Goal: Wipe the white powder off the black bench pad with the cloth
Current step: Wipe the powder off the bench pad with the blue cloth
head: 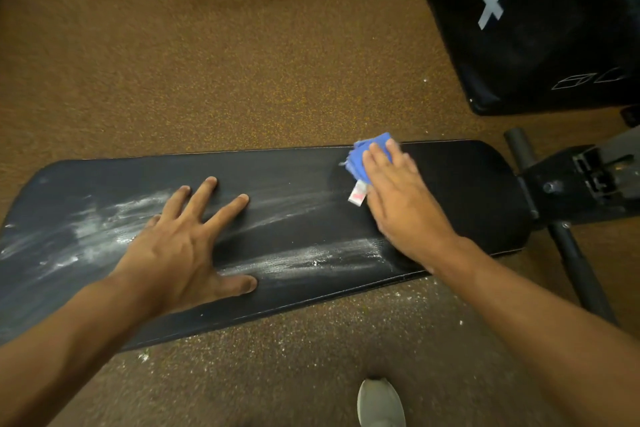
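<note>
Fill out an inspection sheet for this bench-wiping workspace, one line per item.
Surface: black bench pad, right end looks clean, middle and left end still smeared.
Job's things: white powder in streaks along the near edge and around the left side; blue cloth bunched at the far edge, with a white tag sticking out.
Clutter: powder specks on the floor beside the pad.
Hands: left hand flat and spread on the pad, bracing; right hand pressing down on the cloth.
Cables: nothing seen.
Surroundings: brown speckled floor, black box with pale markings at upper right, bench frame at right, grey shoe at the bottom.
</note>
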Motion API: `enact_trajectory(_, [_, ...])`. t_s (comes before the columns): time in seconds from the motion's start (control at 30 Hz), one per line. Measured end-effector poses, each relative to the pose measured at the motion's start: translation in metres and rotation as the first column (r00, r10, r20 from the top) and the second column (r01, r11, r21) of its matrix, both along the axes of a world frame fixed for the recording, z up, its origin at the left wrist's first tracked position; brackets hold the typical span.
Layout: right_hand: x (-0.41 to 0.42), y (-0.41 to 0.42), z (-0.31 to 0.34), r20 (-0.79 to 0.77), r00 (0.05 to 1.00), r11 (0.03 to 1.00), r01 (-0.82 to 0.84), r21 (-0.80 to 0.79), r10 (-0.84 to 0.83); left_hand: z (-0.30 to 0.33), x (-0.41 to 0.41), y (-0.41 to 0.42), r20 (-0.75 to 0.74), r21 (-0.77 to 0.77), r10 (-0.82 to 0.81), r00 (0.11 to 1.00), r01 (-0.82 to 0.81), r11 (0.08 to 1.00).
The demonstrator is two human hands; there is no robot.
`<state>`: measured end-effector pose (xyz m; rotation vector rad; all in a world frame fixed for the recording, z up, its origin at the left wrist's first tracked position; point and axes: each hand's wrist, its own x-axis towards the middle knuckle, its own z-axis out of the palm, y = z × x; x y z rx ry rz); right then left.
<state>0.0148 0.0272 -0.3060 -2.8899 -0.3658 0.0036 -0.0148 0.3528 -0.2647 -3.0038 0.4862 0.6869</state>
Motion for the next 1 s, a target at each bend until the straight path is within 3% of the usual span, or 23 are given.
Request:
enact_trajectory(0.13, [-0.037,-0.029,-0.001,-0.015,0.966,0.959,-0.259,-0.112,0.259,0.003,0.001,-0.001,-0.018,0.04,-0.005,1.0,0.006,0.999])
enact_trajectory(0.23, [-0.018,-0.046,-0.002,-0.01,0.997,0.996,-0.072,-0.054,0.072,0.001,0.0,-0.001,-0.025,0.017,-0.005,1.0,0.006,1.0])
enact_trajectory(0.33, [-0.003,-0.005,-0.003,0.001,0.988,0.987,0.157,0.031,-0.157,-0.001,0.0,-0.001,-0.026,0.015,-0.005,1.0,0.005,1.0])
enact_trajectory(0.43, [-0.037,0.024,-0.002,-0.025,0.999,1.0,-0.029,0.011,0.03,0.0,0.002,0.0,-0.025,0.036,-0.012,1.0,0.013,0.999])
enact_trajectory(0.53, [-0.075,-0.006,0.0,-0.045,0.977,0.977,-0.21,-0.049,0.208,0.001,0.002,0.0,-0.032,0.038,-0.006,0.999,0.007,0.999])
enact_trajectory(0.63, [-0.059,-0.032,-0.001,-0.045,0.997,0.996,-0.072,-0.055,0.069,-0.001,0.0,0.0,-0.025,0.03,-0.008,1.0,0.008,1.0])
enact_trajectory(0.7, [-0.031,-0.015,-0.006,-0.052,0.989,0.99,0.14,-0.023,-0.141,-0.001,0.0,-0.001,-0.033,0.019,-0.001,0.999,0.001,1.0])
enact_trajectory(0.77, [-0.02,0.018,-0.006,-0.032,0.975,0.975,0.221,0.005,-0.221,-0.001,0.0,-0.001,-0.026,0.006,0.003,1.0,-0.003,1.0])
enact_trajectory(0.9, [-0.071,0.03,-0.002,-0.048,0.991,0.991,-0.128,-0.042,0.126,0.002,0.001,0.0,-0.037,0.015,0.009,0.999,-0.009,1.0])
enact_trajectory(1.0, [-0.084,-0.012,-0.001,-0.055,0.987,0.984,-0.158,-0.077,0.154,0.001,0.001,-0.001,-0.047,0.051,-0.008,0.999,0.011,0.999])
